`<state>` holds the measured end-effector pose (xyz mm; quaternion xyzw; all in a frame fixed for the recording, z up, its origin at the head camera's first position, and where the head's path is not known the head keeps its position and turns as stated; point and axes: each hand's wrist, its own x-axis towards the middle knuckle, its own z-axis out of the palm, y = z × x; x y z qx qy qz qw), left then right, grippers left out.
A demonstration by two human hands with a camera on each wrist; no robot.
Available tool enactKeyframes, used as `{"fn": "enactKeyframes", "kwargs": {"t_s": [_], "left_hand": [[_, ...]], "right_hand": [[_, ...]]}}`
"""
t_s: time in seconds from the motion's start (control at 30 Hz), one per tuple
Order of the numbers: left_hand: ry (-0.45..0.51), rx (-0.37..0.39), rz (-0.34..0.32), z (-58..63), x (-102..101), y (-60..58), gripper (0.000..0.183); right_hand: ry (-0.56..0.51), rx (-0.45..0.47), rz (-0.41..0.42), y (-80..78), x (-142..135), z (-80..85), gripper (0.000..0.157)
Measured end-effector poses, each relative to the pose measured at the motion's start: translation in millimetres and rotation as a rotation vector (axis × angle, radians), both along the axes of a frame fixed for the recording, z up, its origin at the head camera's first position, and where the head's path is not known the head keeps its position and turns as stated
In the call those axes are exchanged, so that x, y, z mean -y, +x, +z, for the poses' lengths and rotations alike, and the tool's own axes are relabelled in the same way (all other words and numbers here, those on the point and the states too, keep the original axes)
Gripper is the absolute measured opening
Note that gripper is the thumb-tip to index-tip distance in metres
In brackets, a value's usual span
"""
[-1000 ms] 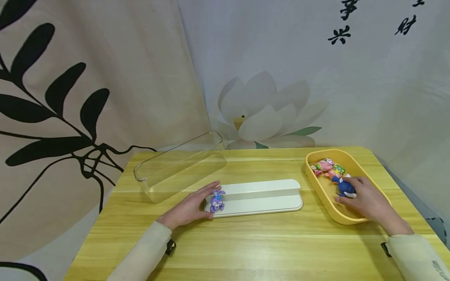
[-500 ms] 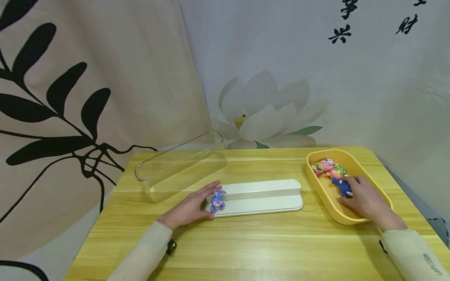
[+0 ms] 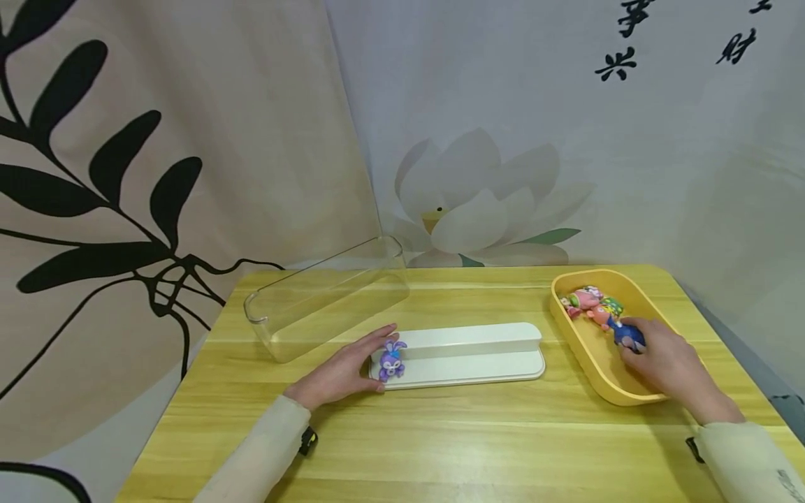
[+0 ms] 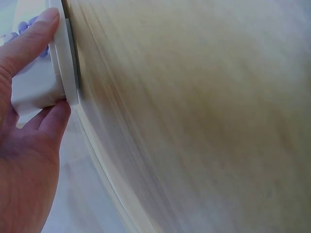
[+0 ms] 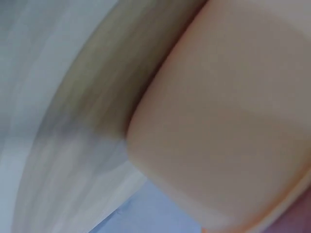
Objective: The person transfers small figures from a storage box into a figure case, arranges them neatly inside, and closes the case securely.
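My left hand [image 3: 336, 374] grips the left end of a white stepped display base [image 3: 472, 355] on the table. In the left wrist view, the thumb [image 4: 36, 36] lies along one edge and the fingers [image 4: 56, 121] press the opposite side. A purple rabbit figurine [image 3: 391, 361] stands on the base's lower step, beside that hand. Inside the yellow tray [image 3: 578, 356], my right hand [image 3: 669, 360] pinches a dark blue and white toy figurine [image 3: 627, 335], partly covered by the fingers. Several pink and green figurines [image 3: 591, 304] lie just behind it.
Behind the left hand a clear plastic cover [image 3: 327, 300] rests on the wooden table [image 3: 453, 447]. Printed curtains [image 3: 478, 91] hang along the back. The tray's raised wall [image 5: 223, 121] fills most of the right wrist view.
The blue figurine has turned and shifted slightly right with my right hand inside the tray. My left hand, the base and the rabbit figurine stay in place.
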<state>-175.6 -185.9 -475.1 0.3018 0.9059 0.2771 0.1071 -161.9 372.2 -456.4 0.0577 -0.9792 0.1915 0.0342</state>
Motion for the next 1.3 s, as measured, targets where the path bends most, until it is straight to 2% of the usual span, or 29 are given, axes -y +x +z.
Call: {"fn": "enactKeyframes", "kwargs": {"t_s": [0.3,0.47,0.7,0.9,1.1,1.3], "left_hand": [[-0.006,-0.001,0.001,0.6,0,-0.1,0.093],[-0.009,0.0,0.006,0.2,0,0.2,0.093],[-0.012,0.007,0.016,1.5,-1,0.7,0.094],[-0.001,0.01,0.012,0.8,0,0.7,0.093],[0.002,0.006,0.007,-0.2,0,0.3,0.092],[-0.002,0.005,0.01,0.3,-1,0.3,0.092]], "right_hand": [[-0.078,-0.126,-0.058,14.0,6,21.6,0.057],[-0.153,-0.158,-0.075,22.0,10,34.8,0.058],[-0.291,-0.111,-0.067,30.5,16,48.0,0.06],[-0.33,-0.07,-0.064,36.0,27,55.1,0.061],[-0.415,-0.034,-0.034,41.2,40,59.7,0.06],[-0.472,-0.037,-0.003,44.8,52,63.9,0.057]]}}
